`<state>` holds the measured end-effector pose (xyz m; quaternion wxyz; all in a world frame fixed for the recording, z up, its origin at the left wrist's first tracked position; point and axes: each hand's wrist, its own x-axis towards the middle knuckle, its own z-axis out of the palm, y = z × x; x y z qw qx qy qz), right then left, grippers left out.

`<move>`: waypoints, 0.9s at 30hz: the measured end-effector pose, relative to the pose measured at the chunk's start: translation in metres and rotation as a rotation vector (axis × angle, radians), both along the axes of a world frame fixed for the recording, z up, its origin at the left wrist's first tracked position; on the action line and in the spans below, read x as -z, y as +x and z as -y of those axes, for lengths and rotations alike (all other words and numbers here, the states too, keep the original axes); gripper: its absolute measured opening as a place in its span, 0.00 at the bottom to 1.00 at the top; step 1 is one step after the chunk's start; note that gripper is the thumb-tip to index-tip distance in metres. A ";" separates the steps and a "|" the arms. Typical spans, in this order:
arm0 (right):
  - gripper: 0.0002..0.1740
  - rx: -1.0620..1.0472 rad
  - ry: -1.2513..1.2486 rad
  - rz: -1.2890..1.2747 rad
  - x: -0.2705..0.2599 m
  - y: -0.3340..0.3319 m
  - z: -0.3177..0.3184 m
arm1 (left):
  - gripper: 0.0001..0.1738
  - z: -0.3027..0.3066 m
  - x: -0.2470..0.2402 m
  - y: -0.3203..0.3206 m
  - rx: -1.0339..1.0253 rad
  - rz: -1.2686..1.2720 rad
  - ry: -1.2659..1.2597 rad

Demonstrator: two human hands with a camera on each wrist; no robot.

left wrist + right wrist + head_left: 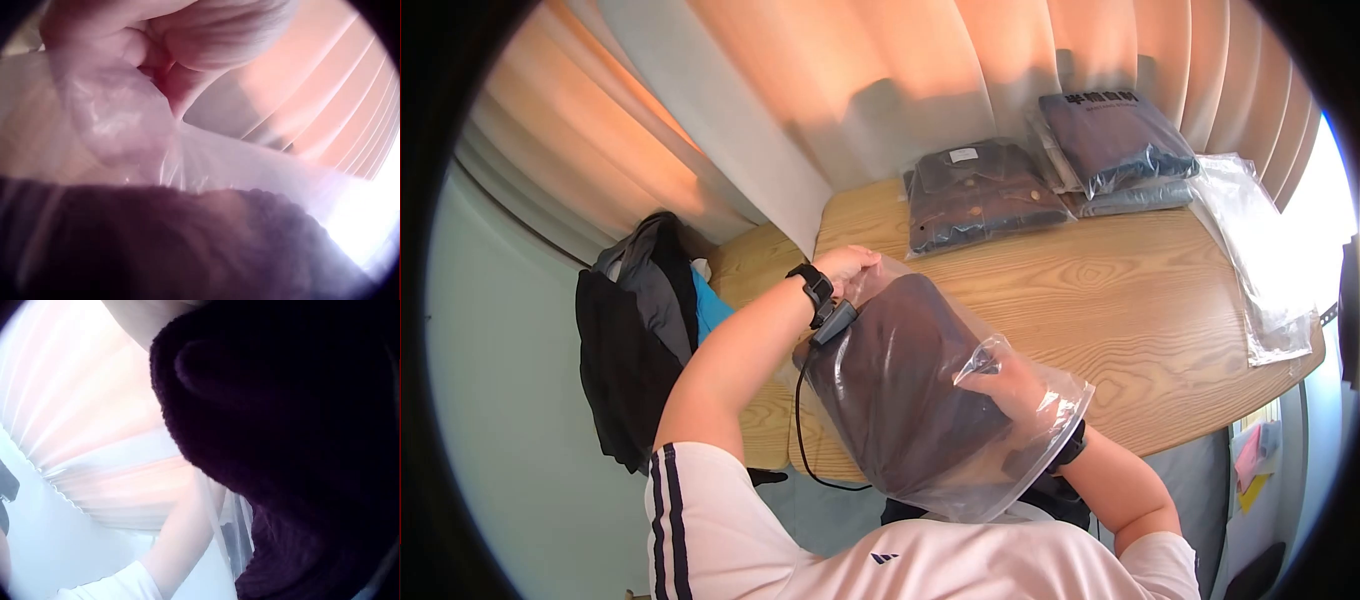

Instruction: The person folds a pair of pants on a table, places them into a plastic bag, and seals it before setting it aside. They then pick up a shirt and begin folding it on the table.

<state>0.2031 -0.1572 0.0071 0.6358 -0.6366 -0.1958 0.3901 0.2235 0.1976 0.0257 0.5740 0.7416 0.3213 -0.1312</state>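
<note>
The clear bag (pixel 960 480) with the dark cloth (pixel 890 390) inside hangs over the table's (pixel 1120 300) near edge. Its long way runs from 11 to 5 o'clock. The left hand (pixel 847 266) pinches the 11 o'clock end with curled fingers. The right hand (pixel 1015 390) sits under the plastic at the 5 o'clock mouth. I cannot tell how its fingers lie.

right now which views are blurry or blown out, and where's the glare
Head view: fisheye bend, dark round border, warm backlight through the curtain, glare streaks on the plastic bag. Left wrist view: too close, soft all over, the left hand pinching the bag blurred, lower right corner blown white. Right wrist view: the dark garment fills it, underexposed; curtain behind washed out.
</note>
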 end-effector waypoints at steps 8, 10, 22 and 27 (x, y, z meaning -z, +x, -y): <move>0.25 0.145 0.133 -0.066 -0.004 -0.008 0.019 | 0.09 0.003 -0.001 0.010 -0.292 0.118 -0.065; 0.24 0.132 0.207 -0.219 -0.012 -0.011 0.029 | 0.08 -0.006 0.005 0.014 -0.355 0.156 -0.078; 0.19 0.296 0.304 -0.414 -0.006 -0.036 0.078 | 0.08 -0.037 0.007 0.004 -0.374 0.205 -0.136; 0.19 0.342 0.301 -0.380 -0.012 -0.038 0.072 | 0.14 -0.017 -0.073 -0.057 -0.339 0.581 0.331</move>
